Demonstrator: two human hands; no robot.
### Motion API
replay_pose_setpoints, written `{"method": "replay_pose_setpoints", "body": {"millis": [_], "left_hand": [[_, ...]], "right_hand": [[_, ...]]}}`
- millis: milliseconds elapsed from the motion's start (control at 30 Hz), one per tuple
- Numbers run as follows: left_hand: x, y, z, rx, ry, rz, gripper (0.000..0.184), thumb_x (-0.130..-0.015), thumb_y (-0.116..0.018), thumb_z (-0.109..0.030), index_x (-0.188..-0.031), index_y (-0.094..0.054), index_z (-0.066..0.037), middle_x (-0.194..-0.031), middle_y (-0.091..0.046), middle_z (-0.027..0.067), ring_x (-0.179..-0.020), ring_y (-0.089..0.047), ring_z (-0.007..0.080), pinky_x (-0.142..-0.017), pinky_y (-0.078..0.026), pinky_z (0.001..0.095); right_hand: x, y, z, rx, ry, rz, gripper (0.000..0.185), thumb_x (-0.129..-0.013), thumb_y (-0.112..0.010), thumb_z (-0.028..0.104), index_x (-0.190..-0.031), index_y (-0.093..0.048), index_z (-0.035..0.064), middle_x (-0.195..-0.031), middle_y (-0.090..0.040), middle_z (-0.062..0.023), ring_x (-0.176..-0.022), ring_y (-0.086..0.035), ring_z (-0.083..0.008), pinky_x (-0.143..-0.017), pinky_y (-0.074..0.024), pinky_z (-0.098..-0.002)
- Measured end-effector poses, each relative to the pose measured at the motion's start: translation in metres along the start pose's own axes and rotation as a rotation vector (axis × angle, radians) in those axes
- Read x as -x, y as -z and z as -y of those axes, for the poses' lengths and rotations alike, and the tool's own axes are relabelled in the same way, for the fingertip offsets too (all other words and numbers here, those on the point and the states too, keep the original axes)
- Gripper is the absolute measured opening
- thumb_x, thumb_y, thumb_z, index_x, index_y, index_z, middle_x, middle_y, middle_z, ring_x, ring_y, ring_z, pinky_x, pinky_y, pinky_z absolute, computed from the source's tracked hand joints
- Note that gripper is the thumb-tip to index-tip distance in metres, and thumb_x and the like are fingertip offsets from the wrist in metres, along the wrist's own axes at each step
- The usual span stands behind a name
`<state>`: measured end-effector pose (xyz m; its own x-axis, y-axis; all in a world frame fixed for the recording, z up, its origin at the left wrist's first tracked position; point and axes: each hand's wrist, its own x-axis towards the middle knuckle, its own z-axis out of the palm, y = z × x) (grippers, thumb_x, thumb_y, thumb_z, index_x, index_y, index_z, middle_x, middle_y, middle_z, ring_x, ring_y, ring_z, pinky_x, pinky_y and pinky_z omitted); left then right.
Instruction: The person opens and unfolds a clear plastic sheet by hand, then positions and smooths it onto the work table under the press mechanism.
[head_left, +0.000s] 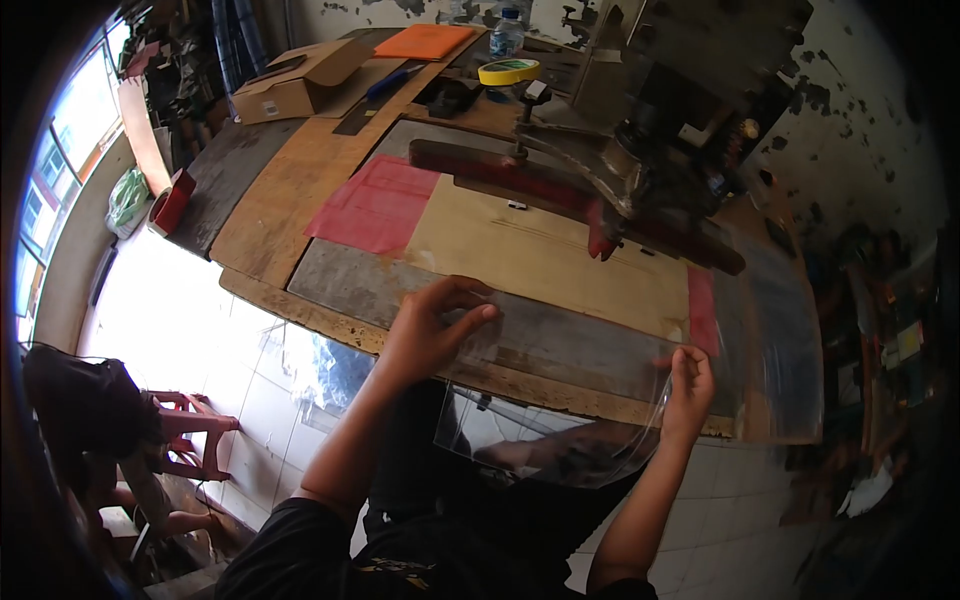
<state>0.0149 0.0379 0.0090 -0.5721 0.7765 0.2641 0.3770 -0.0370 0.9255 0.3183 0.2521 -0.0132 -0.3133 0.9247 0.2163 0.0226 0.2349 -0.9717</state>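
Nearest us, the clear sheet (pixel 550 440) sagged in front of the table edge (pixel 340 328), above our lap. We seemed to hold it off the work surface so it hung freely, its far side lifted by the grasp on the right.

Our right hand (pixel 688 385) was raised with the forearm angled up, thumb and forefinger pinching the sheet's edge. Our left hand (pixel 440 325) was higher, over the table's front; the forearm slanted inward, the fingers were half curled and the thumb stood apart from the forefinger. A faint film showed by the thumb, but we could not tell whether those fingers gripped it.

Beyond, the tan panel (pixel 540 255) lay flat on the grey board (pixel 350 275), between red patches (pixel 375 200) at its ends, perhaps to give an even bed beneath the red metal bar (pixel 480 165) that crossed above. More clear sheeting (pixel 785 350) draped the table's right end. Farthest, the yellow tape roll (pixel 508 72), cardboard box (pixel 300 85) and bottle (pixel 507 35) sat towards the back, presumably out of our way.
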Motion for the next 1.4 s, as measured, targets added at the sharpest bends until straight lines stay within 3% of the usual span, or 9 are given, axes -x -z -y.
{"method": "replay_pose_setpoints", "body": {"millis": [133,367,433,633,933,1133,1400], "left_hand": [[-0.001,0.001,0.000,-0.006,0.023,0.007,0.025,-0.098,-0.076,-0.017,-0.112,-0.070,0.004,-0.097,-0.083,0.0107,-0.101,-0.077,0.0145,-0.095,-0.056,0.0332],[-0.001,0.003,-0.001,0.012,0.033,0.034,0.023,-0.102,-0.072,-0.013,-0.115,-0.070,0.005,-0.096,-0.082,0.0098,-0.102,-0.075,0.0135,-0.096,-0.055,0.0321],[-0.001,0.003,-0.001,0.159,0.122,0.037,0.023,-0.105,-0.067,-0.011,-0.119,-0.068,0.007,-0.102,-0.080,0.0109,-0.102,-0.075,0.0154,-0.094,-0.055,0.0309],[-0.001,0.002,0.009,0.285,0.089,0.037,0.024,-0.108,-0.062,-0.011,-0.123,-0.067,0.007,-0.112,-0.077,0.0128,-0.104,-0.075,0.0178,-0.090,-0.056,0.0307],[0.001,0.004,0.006,0.281,0.045,0.067,0.026,-0.109,-0.060,-0.012,-0.126,-0.067,0.007,-0.110,-0.077,0.0124,-0.105,-0.075,0.0183,-0.093,-0.055,0.0313],[0.002,0.005,0.008,0.248,0.035,0.075,0.026,-0.110,-0.060,-0.012,-0.124,-0.068,0.008,-0.108,-0.077,0.0125,-0.105,-0.075,0.0181,-0.094,-0.055,0.0310],[0.004,0.006,0.004,0.267,0.050,0.075,0.027,-0.110,-0.060,-0.013,-0.124,-0.069,0.008,-0.108,-0.078,0.0125,-0.106,-0.074,0.0171,-0.096,-0.054,0.0313]], "right_hand": [[0.003,-0.002,0.002,-0.005,0.001,-0.027,0.018,-0.108,-0.065,0.019,-0.113,-0.065,0.0012,-0.094,-0.073,-0.0062,-0.093,-0.070,-0.0136,-0.091,-0.0491,-0.0287],[0.002,0.009,0.005,-0.043,0.004,0.057,0.024,-0.107,-0.067,0.022,-0.117,-0.068,0.0001,-0.099,-0.076,-0.0080,-0.092,-0.070,-0.0137,-0.092,-0.0503,-0.0292],[0.003,0.010,0.013,-0.040,-0.040,0.119,0.029,-0.107,-0.068,0.022,-0.121,-0.070,-0.0020,-0.102,-0.077,-0.0092,-0.093,-0.070,-0.0139,-0.091,-0.0516,-0.0293],[0.003,0.015,0.011,-0.037,-0.033,0.245,0.034,-0.105,-0.071,0.022,-0.125,-0.069,-0.0052,-0.103,-0.076,-0.0098,-0.093,-0.070,-0.0146,-0.085,-0.0546,-0.0292],[0.004,0.011,-0.002,-0.121,0.037,0.137,0.030,-0.102,-0.074,0.013,-0.124,-0.069,-0.0057,-0.098,-0.073,-0.0061,-0.093,-0.070,-0.0137,-0.084,-0.0539,-0.0281],[0.006,0.009,0.001,-0.086,0.018,0.114,0.035,-0.101,-0.076,0.017,-0.126,-0.068,-0.0051,-0.097,-0.071,-0.0020,-0.096,-0.069,-0.0132,-0.084,-0.0509,-0.0274],[0.007,0.008,0.002,-0.069,0.021,0.098,0.034,-0.101,-0.077,0.016,-0.126,-0.068,-0.0052,-0.097,-0.072,-0.0026,-0.097,-0.070,-0.0140,-0.084,-0.0521,-0.0281]]}}
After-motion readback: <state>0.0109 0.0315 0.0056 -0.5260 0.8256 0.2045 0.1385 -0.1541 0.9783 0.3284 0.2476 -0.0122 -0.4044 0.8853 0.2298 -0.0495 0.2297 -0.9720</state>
